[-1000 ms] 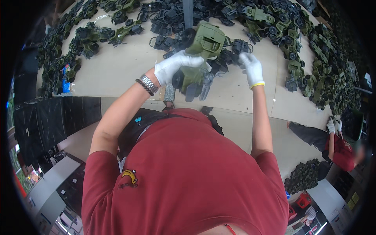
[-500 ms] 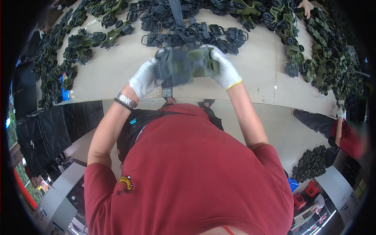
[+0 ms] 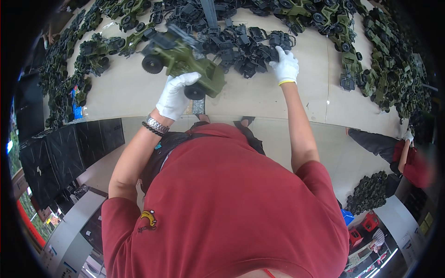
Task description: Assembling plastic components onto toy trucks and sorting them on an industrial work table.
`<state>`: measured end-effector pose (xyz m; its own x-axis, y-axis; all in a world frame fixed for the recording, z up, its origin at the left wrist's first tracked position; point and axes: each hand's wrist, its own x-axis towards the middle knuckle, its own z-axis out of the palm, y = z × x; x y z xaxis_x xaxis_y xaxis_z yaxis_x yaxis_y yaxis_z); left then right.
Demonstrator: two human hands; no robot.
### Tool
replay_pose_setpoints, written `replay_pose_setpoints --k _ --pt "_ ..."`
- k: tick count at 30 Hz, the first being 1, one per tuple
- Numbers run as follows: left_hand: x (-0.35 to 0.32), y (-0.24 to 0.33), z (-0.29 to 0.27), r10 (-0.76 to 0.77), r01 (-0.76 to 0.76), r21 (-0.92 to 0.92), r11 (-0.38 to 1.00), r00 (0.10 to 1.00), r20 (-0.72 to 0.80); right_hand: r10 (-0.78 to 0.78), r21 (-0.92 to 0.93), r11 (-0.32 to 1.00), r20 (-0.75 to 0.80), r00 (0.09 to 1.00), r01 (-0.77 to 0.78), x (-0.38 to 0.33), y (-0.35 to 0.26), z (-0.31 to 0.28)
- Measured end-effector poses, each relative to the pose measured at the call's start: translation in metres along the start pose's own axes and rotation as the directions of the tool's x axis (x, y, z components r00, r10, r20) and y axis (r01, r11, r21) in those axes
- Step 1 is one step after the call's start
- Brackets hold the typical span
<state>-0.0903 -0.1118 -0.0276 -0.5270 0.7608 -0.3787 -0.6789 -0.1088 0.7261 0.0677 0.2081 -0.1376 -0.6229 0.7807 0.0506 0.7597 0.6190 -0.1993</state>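
My left hand, in a white glove with a metal watch at the wrist, holds a green toy military truck with black wheels above the pale table. My right hand, also gloved in white, reaches to the pile of dark grey plastic toy parts at the middle of the table and rests on it. Whether its fingers grip a part I cannot make out.
Rows of finished green toy trucks ring the table at the right, and more trucks line the left. Black panels stand at the lower left. Another person in red works at the right beside a heap of toys.
Both hands held the toy truck together half a second ago. Now the left hand alone holds it, shifted left, and the right hand has let go and reached out to the grey parts pile.
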Motion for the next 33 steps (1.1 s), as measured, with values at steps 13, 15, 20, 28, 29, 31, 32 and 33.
replay_pose_setpoints --k 13,15,20,28,29,31,32,33 --pt "-0.008 0.009 0.042 -0.181 0.177 -0.119 0.977 0.983 -0.021 -0.251 0.011 0.968 0.016 0.968 0.251 -0.072 0.093 0.016" --pt "-0.002 0.01 0.046 -0.165 0.163 -0.131 0.978 0.986 -0.002 -0.196 0.051 0.979 -0.011 0.981 0.196 -0.068 0.084 0.014" --pt "0.013 0.003 0.076 -0.076 0.069 -0.088 0.994 0.994 -0.082 -0.223 0.066 0.975 0.184 0.957 0.214 -0.056 0.09 0.022" --pt "0.019 -0.003 0.1 0.222 -0.195 0.204 0.959 0.968 -0.12 -0.35 0.886 0.418 -0.046 0.936 0.199 -0.086 -0.067 -0.135" --pt "0.017 0.0 0.103 0.171 -0.155 0.134 0.979 0.979 -0.113 -0.377 0.867 0.42 -0.103 0.92 0.269 -0.088 -0.079 -0.14" --pt "0.013 0.007 0.101 0.133 -0.125 0.09 0.988 0.987 -0.09 -0.397 0.86 0.418 -0.115 0.911 0.291 -0.09 -0.09 -0.142" --pt "0.01 0.01 0.102 0.142 -0.134 0.09 0.987 0.985 -0.096 -0.407 0.861 0.412 -0.118 0.906 0.298 -0.091 -0.091 -0.143" --pt "0.006 0.014 0.104 0.144 -0.134 0.103 0.986 0.986 -0.089 -0.399 0.876 0.391 -0.117 0.909 0.284 -0.09 -0.092 -0.144"
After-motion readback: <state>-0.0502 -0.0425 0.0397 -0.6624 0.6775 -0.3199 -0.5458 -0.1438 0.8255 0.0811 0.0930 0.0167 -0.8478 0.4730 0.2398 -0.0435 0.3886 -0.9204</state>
